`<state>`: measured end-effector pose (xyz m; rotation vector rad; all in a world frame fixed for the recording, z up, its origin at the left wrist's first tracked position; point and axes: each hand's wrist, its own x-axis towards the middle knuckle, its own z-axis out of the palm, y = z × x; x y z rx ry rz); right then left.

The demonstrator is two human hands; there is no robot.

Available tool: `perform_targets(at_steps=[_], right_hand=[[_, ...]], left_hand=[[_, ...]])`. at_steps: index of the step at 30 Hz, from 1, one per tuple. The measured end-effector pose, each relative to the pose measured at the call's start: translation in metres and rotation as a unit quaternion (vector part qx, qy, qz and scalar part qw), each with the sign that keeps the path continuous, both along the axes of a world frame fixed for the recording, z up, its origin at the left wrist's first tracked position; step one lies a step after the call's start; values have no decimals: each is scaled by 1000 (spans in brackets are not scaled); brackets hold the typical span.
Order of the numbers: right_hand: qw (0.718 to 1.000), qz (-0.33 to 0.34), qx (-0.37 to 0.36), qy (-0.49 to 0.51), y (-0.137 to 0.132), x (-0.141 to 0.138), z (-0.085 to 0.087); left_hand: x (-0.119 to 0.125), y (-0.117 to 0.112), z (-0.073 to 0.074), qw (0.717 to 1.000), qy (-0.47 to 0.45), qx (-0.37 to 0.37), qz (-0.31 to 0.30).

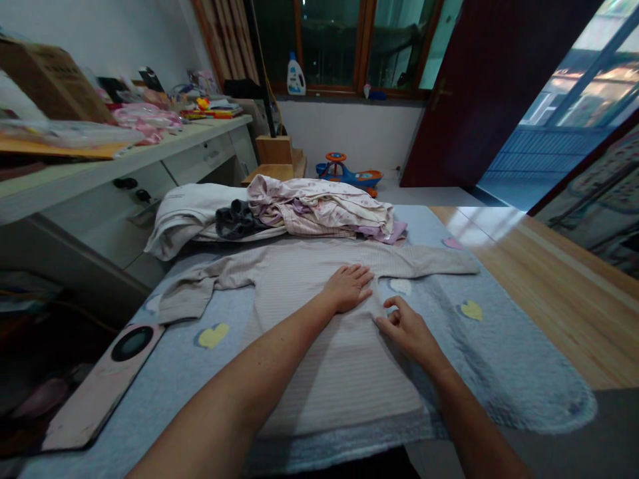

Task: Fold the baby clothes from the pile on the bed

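A striped, pale long-sleeved shirt (319,372) lies spread on a light blue blanket (519,372), both sleeves stretched out sideways. Pressing flat on its upper right part is my left hand (349,287), fingers extended. My right hand (407,330) is at the shirt's right side edge, just below the sleeve. Its fingers are curled and the thumb and fingertips close on the fabric there. The left sleeve bends down toward a flat pink slab with a dark round disc (130,344), which looks like a phone.
Piled clothes (319,206) lie beyond the shirt's collar. Bare wooden boards (544,293) run along the right. A cluttered desk (200,143) stands at left. Behind are a blue and orange ride-on toy (349,174), a detergent bottle (295,75) and an open dark door (479,93).
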<state>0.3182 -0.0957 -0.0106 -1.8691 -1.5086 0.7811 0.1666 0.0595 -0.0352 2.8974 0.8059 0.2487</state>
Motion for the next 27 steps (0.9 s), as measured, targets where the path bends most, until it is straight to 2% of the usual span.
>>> perform_targets(at_steps=[3, 5, 8, 11, 13, 16, 18, 21, 27], right_hand=[[999, 16, 20, 30, -12, 0, 0], [998, 4, 46, 47, -17, -1, -1], [993, -48, 61, 91, -21, -4, -4], [991, -80, 31, 100, -28, -6, -2], [994, -73, 8, 84, -35, -7, 2], [998, -18, -18, 59, -48, -8, 10], [999, 13, -31, 20, -55, -9, 13], [996, 19, -52, -66, -63, -10, 13], [977, 31, -106, -181, -72, -11, 7]], left_hand=[[-1, -5, 2, 999, -22, 44, 3], [-1, -7, 5, 998, -26, 52, -11], [-1, -12, 11, 999, -18, 25, -19], [-1, -23, 14, 1000, 1, -13, 0], [-1, -33, 12, 999, 15, -31, 21], [-4, -46, 6, 998, 17, -34, 51], [-5, -50, 4, 998, 5, -20, 60], [-7, -53, 4, 998, -18, 15, 66], [-13, -57, 14, 997, -27, 69, 12]])
